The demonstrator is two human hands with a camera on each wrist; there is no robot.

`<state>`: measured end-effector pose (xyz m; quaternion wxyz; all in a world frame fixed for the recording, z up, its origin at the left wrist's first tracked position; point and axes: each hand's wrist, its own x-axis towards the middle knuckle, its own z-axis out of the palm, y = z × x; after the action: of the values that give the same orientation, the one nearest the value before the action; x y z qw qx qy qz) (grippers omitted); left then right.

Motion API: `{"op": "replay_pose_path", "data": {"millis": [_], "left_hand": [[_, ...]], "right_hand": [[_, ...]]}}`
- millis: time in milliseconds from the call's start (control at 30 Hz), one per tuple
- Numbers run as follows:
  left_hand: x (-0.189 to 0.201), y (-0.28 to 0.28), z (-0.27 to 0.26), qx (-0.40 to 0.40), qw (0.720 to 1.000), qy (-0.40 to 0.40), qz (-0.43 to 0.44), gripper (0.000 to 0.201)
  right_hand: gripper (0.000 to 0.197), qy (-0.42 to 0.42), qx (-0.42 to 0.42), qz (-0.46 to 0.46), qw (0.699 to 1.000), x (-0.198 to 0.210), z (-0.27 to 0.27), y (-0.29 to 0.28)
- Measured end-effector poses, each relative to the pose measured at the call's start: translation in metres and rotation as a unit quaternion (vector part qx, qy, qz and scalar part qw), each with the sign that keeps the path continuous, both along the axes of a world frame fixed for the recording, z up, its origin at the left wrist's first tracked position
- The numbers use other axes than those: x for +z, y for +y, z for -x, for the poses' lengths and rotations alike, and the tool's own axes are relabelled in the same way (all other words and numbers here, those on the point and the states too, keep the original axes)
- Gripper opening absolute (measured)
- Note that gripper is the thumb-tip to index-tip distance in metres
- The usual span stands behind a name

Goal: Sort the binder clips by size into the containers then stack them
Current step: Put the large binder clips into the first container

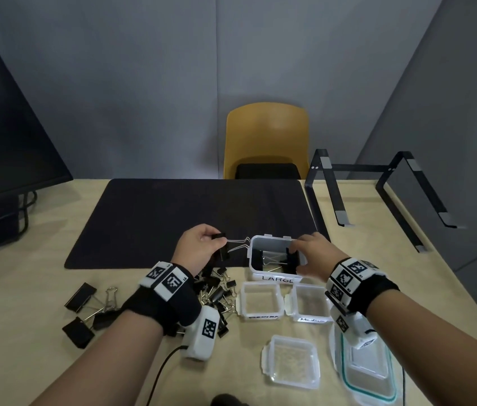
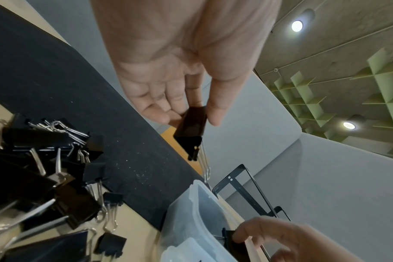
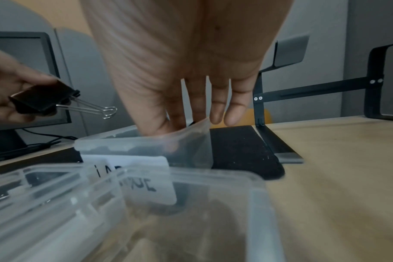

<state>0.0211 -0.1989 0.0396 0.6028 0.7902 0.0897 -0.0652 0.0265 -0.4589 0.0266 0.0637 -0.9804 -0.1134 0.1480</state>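
My left hand (image 1: 215, 240) pinches a large black binder clip (image 1: 221, 248) above the mat, its wire handles pointing right, their tips at the left rim of the clear container labelled LARGE (image 1: 274, 278). In the left wrist view the thumb and fingers (image 2: 215, 113) clamp the same clip (image 2: 191, 127). My right hand (image 1: 297, 253) reaches into the LARGE container from the right and pinches a large clip (image 1: 291, 256) against its right wall. Another large clip (image 1: 257, 257) stands inside at the left. A pile of mixed clips (image 1: 216, 291) lies under my left wrist.
Empty clear containers sit in front: one (image 1: 260, 300), one labelled Medium (image 1: 310, 303), a third (image 1: 291, 361) and a green-rimmed one (image 1: 369, 367). Large clips (image 1: 80, 297) lie at the left. A black mat (image 1: 187, 212), a monitor (image 1: 3, 127) and a laptop stand (image 1: 378, 194) stand behind.
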Motion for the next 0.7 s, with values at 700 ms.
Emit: {"op": "replay_pose_path", "data": {"millis": [700], "left_hand": [[-0.003,-0.064,-0.025,-0.174,0.94,-0.06,-0.286,0.021]], "right_hand": [[0.037,0.007,-0.076,-0.068,0.995,-0.018,0.002,-0.002]]}}
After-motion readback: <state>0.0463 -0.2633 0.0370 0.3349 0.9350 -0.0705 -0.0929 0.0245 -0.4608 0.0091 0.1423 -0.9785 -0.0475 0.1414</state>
